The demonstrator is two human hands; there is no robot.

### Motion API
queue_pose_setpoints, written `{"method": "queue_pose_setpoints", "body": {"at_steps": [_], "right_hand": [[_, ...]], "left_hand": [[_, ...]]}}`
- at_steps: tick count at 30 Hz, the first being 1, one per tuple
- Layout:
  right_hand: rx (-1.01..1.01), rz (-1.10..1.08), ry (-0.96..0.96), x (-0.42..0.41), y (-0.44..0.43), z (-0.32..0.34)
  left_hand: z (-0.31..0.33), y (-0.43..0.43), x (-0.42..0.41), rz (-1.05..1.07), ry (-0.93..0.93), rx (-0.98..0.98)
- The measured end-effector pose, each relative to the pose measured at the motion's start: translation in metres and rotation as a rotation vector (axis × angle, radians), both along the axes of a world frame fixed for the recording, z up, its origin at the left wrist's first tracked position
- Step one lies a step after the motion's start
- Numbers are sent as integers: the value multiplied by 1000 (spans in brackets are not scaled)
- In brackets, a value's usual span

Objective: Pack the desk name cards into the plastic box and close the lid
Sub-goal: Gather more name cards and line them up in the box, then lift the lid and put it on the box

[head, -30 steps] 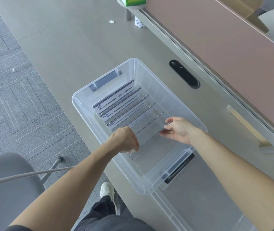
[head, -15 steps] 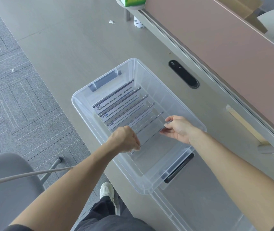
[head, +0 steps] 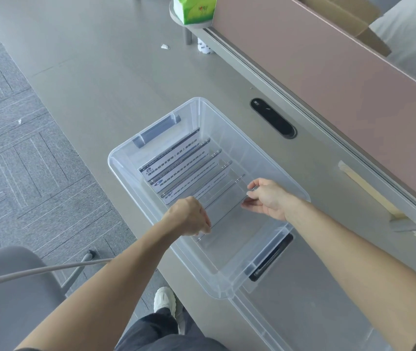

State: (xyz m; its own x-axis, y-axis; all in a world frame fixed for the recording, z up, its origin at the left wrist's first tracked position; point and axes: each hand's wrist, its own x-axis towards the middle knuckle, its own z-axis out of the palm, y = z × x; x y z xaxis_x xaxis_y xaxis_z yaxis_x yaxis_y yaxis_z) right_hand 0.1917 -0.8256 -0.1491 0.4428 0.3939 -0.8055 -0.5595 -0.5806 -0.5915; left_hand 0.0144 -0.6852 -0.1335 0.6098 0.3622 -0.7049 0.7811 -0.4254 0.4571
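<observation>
Near the front edge of the tabletop [head: 95, 72], one clear box [head: 222, 279] is set askew with its top open. One clear lid [head: 310, 323] is laid flat on the tabletop just beside the box's near end. Six cards [head: 176, 171] can be counted inside the box, stood in a row from the far end toward the middle. Four are seen to carry print and two look clear, though the clear ones are hard to tell apart. The nearest card [head: 227, 211] is held at both ends. Its left end is pinched by the left hand [head: 191, 219] with fingers curled, and its right end is pinched between thumb and fingers of the right hand [head: 265, 198]. Both hands are lowered within the box walls.

Along the back edge, one pink partition [head: 328, 84] is fixed. One black oval port [head: 272, 117] is sunk into the tabletop between partition and box. One green tissue pack [head: 194, 8] is placed on a small round shelf at the far end, and one paper scrap [head: 165, 46] is left nearby.

Below the front edge, grey patterned carpet [head: 24, 148] is seen, with one grey chair [head: 7, 300] and one white shoe [head: 164, 300].
</observation>
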Motion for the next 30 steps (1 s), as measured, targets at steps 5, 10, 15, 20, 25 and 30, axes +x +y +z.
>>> {"method": "queue_pose_setpoints", "body": {"at_steps": [5,10,15,20,25,30], "right_hand": [[-122,157,-281,-12,0,31],[156,-201,-251,-39,-40,115],[-42,-402,-497,-103,-152,156],[-647,-126,-690,-185,-260,149],[-822,-19,-666,-230,-312,134],[-812,87,-565,-213,-351,95]], "left_hand": [[9,1,7,-45,-102,-20],[37,-17,22,-234,-328,-37],[76,-71,24,-514,-552,-80],[76,-133,4,-1195,-674,162],[64,-178,29,-1418,-526,265],[35,-212,78,-1391,-262,429]]}}
